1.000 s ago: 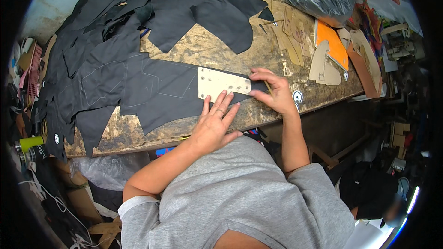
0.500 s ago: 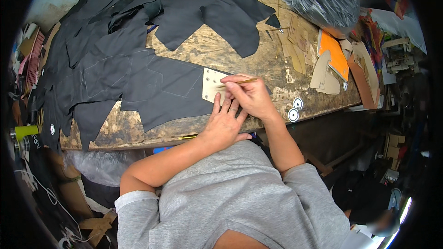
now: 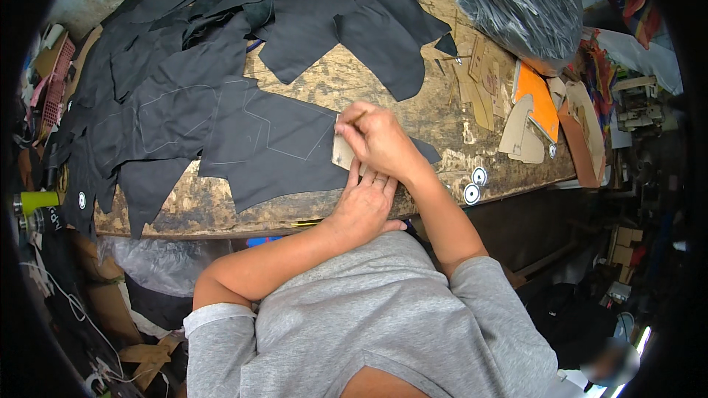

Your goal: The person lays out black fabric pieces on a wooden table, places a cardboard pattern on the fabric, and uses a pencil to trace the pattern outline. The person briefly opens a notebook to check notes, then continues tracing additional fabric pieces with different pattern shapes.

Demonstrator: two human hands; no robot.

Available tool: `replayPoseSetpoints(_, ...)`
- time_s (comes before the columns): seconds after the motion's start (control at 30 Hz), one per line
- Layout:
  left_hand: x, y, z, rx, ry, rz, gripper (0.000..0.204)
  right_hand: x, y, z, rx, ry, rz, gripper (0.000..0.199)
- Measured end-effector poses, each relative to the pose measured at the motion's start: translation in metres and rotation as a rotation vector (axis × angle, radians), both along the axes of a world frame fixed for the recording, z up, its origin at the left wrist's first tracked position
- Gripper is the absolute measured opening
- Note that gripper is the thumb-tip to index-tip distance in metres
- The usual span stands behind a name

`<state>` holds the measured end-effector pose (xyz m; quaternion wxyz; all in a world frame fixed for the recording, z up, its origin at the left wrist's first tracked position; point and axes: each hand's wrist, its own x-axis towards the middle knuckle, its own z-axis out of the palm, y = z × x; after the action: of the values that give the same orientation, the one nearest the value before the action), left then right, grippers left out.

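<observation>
A cream template [image 3: 341, 153] with dark spots lies on a black leather piece [image 3: 276, 177] near the table's front edge. My left hand [image 3: 363, 210] rests with fingers stretched out, their tips on the template's lower part. Above it, my right hand [image 3: 380, 141] is closed around a thin brown pen [image 3: 359, 119] at the template's upper left edge. Most of the pen and its tip are hidden by the fingers. Pale outlines are drawn on the leather left of the template.
More black leather [image 3: 306, 18] is heaped across the back and left of the worn wooden table [image 3: 450, 155]. Cardboard patterns [image 3: 522, 133], an orange sheet [image 3: 536, 99] and a plastic-wrapped bundle [image 3: 520, 7] lie at right. Round black-and-white markers [image 3: 471, 193] sit by the front edge.
My right hand has moved up and left to the template's upper left edge, with the pen turned more upright. My left hand still presses on the template. The view has shifted slightly.
</observation>
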<state>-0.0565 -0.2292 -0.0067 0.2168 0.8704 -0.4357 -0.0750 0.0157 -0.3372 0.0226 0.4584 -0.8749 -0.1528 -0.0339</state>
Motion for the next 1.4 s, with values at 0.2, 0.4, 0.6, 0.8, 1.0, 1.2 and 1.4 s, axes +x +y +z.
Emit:
replayPoseSetpoints(0.2, 0.004, -0.004, 0.013, 0.114, 0.016, -0.001, 0.095, 0.017, 0.007, -0.007, 0.026, -0.116, -0.129, 0.009)
replayPoseSetpoints(0.4, 0.005, -0.008, 0.021, 0.256, 0.014, -0.036, 0.094, 0.013, 0.012, -0.010, 0.010, -0.173, -0.212, 0.015)
replayPoseSetpoints(0.6, 0.008, -0.010, 0.020, 0.199, 0.029, -0.021, 0.102, -0.016, -0.020, -0.002, -0.065, -0.079, -0.268, 0.010)
replayPoseSetpoints(0.8, 0.006, -0.010, 0.021, 0.185, 0.001, 0.017, 0.109, -0.060, -0.061, -0.002, -0.044, 0.052, -0.543, 0.012)
replayPoseSetpoints(1.0, 0.012, -0.010, 0.030, 0.241, 0.004, -0.006, 0.110, -0.068, -0.066, -0.012, -0.077, -0.066, -0.570, 0.011)
replayPoseSetpoints(1.2, 0.032, -0.006, 0.034, 0.172, 0.051, -0.023, 0.070, -0.085, -0.054, 0.004, -0.211, -0.177, -0.330, 0.009)
replayPoseSetpoints(1.4, 0.107, 0.012, 0.028, -0.183, 0.620, 0.038, 0.054, -0.081, -0.021, -0.004, 0.215, -0.058, -0.174, 0.007)
